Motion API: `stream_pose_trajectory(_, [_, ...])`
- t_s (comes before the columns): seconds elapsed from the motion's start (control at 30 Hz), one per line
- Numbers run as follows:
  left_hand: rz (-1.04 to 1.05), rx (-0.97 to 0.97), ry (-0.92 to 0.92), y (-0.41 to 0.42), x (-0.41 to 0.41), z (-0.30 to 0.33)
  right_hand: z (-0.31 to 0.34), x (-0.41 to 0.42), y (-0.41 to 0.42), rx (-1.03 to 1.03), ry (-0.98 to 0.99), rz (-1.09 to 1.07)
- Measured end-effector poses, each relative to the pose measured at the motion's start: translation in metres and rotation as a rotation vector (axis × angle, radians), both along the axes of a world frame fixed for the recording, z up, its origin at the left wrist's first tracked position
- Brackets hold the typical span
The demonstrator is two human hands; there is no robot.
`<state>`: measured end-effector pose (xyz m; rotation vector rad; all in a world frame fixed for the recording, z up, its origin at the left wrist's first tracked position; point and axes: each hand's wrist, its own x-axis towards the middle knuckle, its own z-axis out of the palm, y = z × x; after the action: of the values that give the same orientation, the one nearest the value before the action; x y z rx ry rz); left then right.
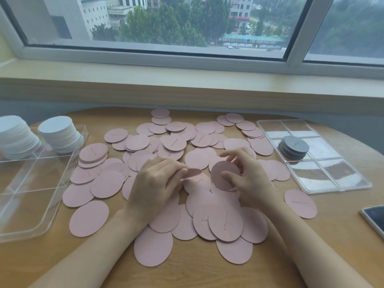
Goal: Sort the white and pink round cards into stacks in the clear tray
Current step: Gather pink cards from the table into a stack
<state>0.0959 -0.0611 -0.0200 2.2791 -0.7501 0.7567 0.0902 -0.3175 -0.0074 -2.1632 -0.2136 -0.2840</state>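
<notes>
Several pink round cards (pixel 158 140) lie spread across the middle of the wooden table. My left hand (pixel 154 181) pinches the edge of one pink card (pixel 194 173), lifting it off the pile. My right hand (pixel 247 175) holds a small bunch of pink cards (pixel 223 174) upright between thumb and fingers. The clear tray (pixel 31 183) sits at the left with two stacks of white round cards, one stack (pixel 61 134) in its far right compartment and the other stack (pixel 14 137) at the frame's left edge.
A second clear divided tray (pixel 336 183) at the right holds a stack of grey round cards (pixel 294 147). A dark phone or tablet (pixel 374 220) lies at the right edge. One pink card (pixel 300 203) sits apart near it. The window sill runs behind the table.
</notes>
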Motion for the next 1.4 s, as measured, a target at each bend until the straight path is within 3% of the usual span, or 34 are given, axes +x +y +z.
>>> stream_pose_trajectory(0.13, [0.016,-0.317,0.198,0.002,-0.005,0.005,0.008,0.003,0.010,0.212,-0.014,0.001])
stream_pose_trajectory(0.27, [-0.052,-0.444,0.342,-0.001,-0.011,0.010,0.010,-0.002,0.034,0.403,0.001,0.031])
stream_pose_trajectory(0.47, [-0.038,-0.454,0.350,-0.003,-0.014,0.010,0.011,-0.016,0.058,0.573,0.083,0.175])
stream_pose_trajectory(0.77, [0.012,-0.474,0.406,-0.004,-0.017,0.012,0.012,-0.025,0.060,0.613,0.133,0.242])
stream_pose_trajectory(0.9, [-0.072,-0.471,0.564,-0.001,-0.018,0.012,0.012,-0.023,0.061,0.509,0.051,0.164])
stream_pose_trajectory(1.07, [-0.024,-0.407,0.547,0.003,-0.021,0.019,0.011,-0.023,0.056,0.394,0.020,0.216])
stream_pose_trajectory(1.17, [0.081,-0.446,0.562,0.014,-0.018,0.019,0.001,-0.015,0.040,-0.050,-0.100,0.120])
stream_pose_trajectory(1.27, [0.124,-0.492,0.555,0.023,-0.019,0.018,-0.007,-0.007,0.027,-0.478,-0.021,0.083])
stream_pose_trajectory(1.4, [0.120,-0.601,0.592,0.021,-0.024,0.014,-0.003,-0.008,0.032,-0.687,0.061,0.039])
